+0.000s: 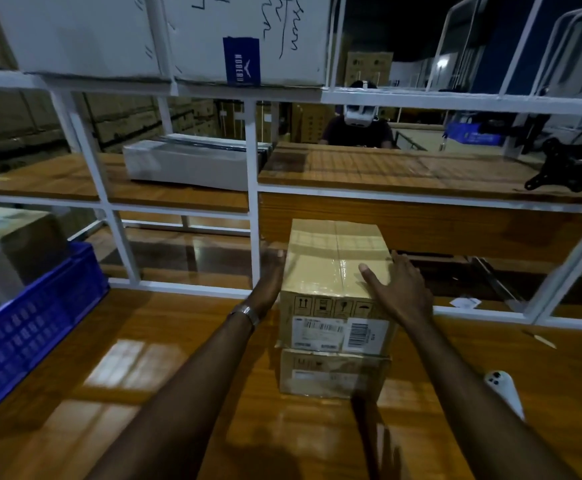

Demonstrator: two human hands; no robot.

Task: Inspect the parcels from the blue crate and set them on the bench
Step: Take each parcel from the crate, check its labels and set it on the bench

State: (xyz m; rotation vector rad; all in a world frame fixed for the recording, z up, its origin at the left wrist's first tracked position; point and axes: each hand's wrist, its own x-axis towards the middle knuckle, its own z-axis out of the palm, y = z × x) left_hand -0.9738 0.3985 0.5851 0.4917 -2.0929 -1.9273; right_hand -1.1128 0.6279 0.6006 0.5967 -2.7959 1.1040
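Observation:
A taped brown cardboard parcel (331, 258) with barcode labels on its near face sits on top of a second, similar parcel (331, 374) on the glossy wooden bench (144, 375). My left hand (270, 271) lies flat against the upper parcel's left side. My right hand (400, 289) rests on its right top edge, fingers spread, so the parcel is held between both palms. The blue crate (29, 327) stands at the bench's left edge, and a plastic-wrapped parcel (12, 251) is inside it.
A white metal rack frame (253, 202) rises just behind the parcels. Its wooden shelf carries a long white box (185, 164) and a black bracket (573, 168). A white handheld device (504, 389) lies on the bench at right. A person (358, 129) sits beyond the rack.

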